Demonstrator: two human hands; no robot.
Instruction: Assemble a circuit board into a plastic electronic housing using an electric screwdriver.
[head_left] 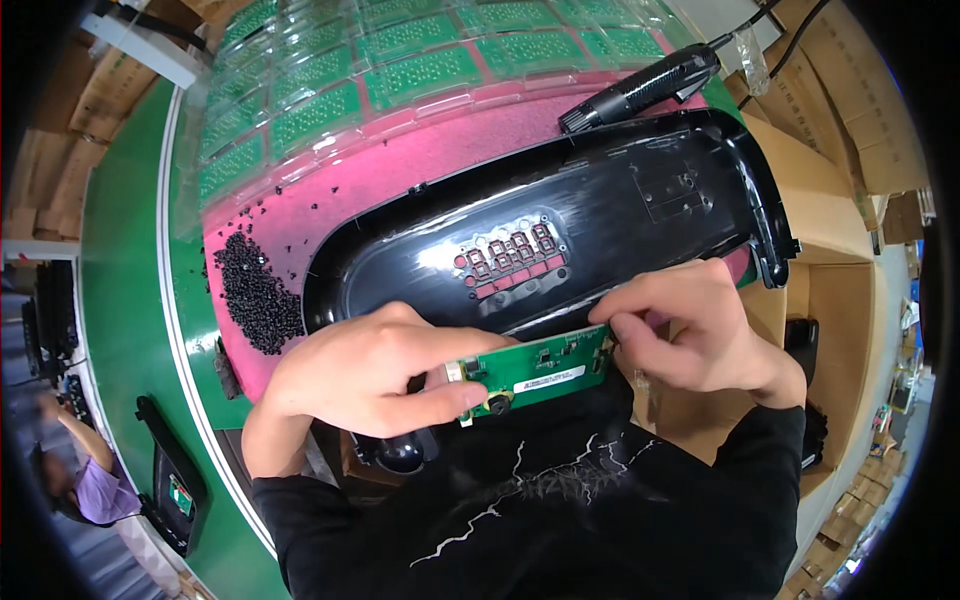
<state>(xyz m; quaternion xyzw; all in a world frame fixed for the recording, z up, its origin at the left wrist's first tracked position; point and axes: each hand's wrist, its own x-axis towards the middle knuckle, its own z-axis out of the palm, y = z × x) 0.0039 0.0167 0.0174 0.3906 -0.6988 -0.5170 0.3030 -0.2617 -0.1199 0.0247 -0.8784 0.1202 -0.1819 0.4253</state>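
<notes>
A green circuit board [545,372] with a white label and a round black part is held up in front of my chest. My left hand [385,370] grips its left end between thumb and fingers. At the board's right end, my right hand [680,320] has thumb and forefinger pinched together at the edge; whether a small part sits between them is hidden. Just beyond both hands lies a long black plastic housing [400,240], its inner side up, with digit-shaped cutouts [512,258] through which pink shows.
A pink mat [400,165] carries a pile of small black screws [255,290] at left and a black electric screwdriver [645,88] at the back. Clear trays of green boards [420,75] stand behind. An open cardboard box [835,330] is at right. Another person [95,480] works at far left.
</notes>
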